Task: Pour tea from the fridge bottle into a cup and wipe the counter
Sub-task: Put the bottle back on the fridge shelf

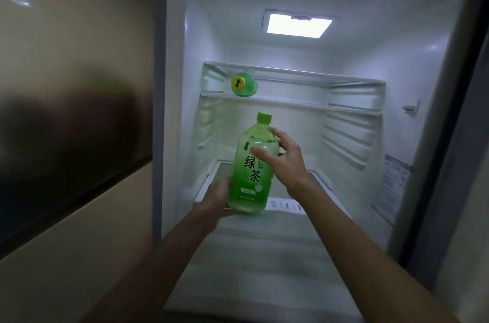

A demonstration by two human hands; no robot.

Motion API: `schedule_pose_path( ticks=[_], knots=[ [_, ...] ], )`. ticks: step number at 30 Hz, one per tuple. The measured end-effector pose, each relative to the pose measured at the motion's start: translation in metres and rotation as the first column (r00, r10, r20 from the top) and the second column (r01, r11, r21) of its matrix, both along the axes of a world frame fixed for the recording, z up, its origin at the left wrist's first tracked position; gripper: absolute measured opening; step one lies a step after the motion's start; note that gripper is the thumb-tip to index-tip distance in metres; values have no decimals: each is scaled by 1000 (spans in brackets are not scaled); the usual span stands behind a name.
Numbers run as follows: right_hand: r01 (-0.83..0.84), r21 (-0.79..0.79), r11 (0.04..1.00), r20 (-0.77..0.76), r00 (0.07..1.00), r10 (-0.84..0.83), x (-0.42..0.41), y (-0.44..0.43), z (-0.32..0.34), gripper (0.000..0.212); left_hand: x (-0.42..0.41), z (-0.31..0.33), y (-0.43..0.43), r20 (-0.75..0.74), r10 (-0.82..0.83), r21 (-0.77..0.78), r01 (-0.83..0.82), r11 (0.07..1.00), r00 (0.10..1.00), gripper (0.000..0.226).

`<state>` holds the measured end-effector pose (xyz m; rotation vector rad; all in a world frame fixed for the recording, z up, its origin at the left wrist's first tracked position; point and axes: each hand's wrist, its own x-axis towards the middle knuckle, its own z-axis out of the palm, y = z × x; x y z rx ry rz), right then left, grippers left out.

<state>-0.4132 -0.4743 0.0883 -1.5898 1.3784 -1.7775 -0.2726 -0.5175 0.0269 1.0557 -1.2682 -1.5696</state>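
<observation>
I stand facing the open fridge (pixel 397 71), whose white interior fills the frame from 12 o'clock down to 6 o'clock and is lit by a rectangular ceiling lamp (pixel 299 26) at about 12 o'clock. The green tea bottle (pixel 252 179) sits at the centre of the view, upright with a slight lean, its green cap (pixel 264 117) closed and pointing toward 12 o'clock. The label carries large dark characters on a green ground, and pale liquid shows through the clear lower part. Both of my hands are on this bottle. My left hand (pixel 217 198) is curled around its lower left side at about 7 o'clock from the bottle's middle, fingers wrapped behind the base where I cannot see them fully. My right hand (pixel 287 163) grips the upper body from the 3 o'clock side, thumb (pixel 260 153) pressed across the front just above the label and fingers (pixel 276 134) reaching around the shoulder. The bottle's base is level with the front edge of the lower shelf (pixel 328 190); I cannot tell whether it is touching that shelf or lifted off it. On the upper shelf (pixel 330 106), at about 11 o'clock from the held bottle and well apart from it, a second green bottle (pixel 243 85) lies on its side with its yellow-marked end toward me. A dim beige wall (pixel 66 44) with a dark panel occupies the 9 o'clock side.
</observation>
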Motion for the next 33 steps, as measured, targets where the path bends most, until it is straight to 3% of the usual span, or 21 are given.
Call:
schedule_pose_path(
  ticks=[8, 12, 33],
  knots=[
    [-44, 26, 999, 35, 998, 43, -32, -72, -9, 69, -31, -5, -54, 145, 159, -108, -145, 984, 977, 14],
    [-45, 23, 999, 27, 999, 44, -43, -99, -12, 76, -41, -10, -77, 199, 172, -143, -145, 979, 965, 22],
    [-85, 55, 995, 29, 996, 84, -63, -181, -23, 84, -60, -13, -146, -23, 180, -37, -181, 983, 983, 37]
  ],
)
